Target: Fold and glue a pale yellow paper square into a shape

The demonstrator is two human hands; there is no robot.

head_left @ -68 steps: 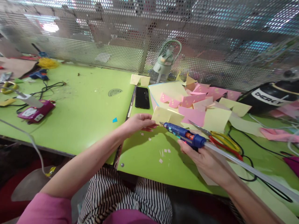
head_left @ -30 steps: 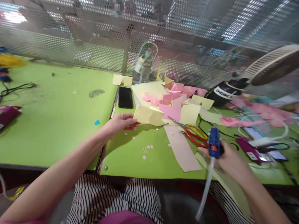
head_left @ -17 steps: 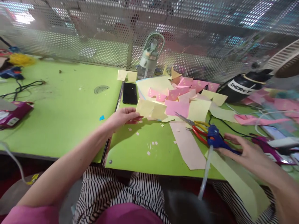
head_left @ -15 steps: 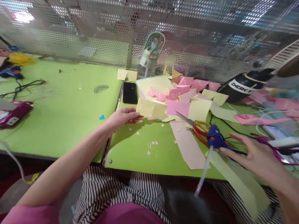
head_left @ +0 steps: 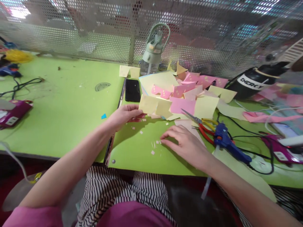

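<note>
Paper-strewn green table (head_left: 71,104), mesh screen (head_left: 94,41)

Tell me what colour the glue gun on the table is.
The glue gun is blue, seen in the head view, lying beside the scissors.

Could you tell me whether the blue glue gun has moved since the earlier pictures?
Yes. The glue gun has left the right hand and now lies on the table, right of the red-handled scissors.

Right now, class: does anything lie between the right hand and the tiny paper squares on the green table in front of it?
Nothing visible does. The right hand rests flat on the green table, fingertips right beside the tiny paper squares, with bare tabletop between them. The glue gun and scissors lie off to its right.
</note>
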